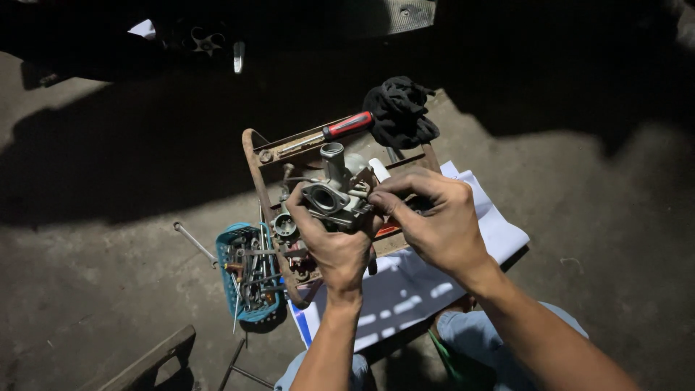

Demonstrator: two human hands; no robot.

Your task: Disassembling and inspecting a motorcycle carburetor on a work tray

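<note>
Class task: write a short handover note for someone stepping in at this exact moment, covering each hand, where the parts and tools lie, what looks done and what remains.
Left hand: grips the grey metal carburettor from below, held above the rusty tray.
Right hand: fingertips pinch at the carburettor's right side; what they hold is hidden.
Nearby: red-handled screwdriver and black rag at the tray's far end, blue basket of tools on the left, wrench on the floor.
Done: carburettor is off and in hand.
Left: unclear from this view.

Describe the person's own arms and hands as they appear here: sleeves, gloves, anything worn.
Both arms are bare from the frame's lower edge to the wrists: no sleeves show. The left hand and the right hand wear no gloves, and no watch, ring or bracelet is visible. The fingers are uncovered. Below the arms, light blue trousers cover the knees.
</note>
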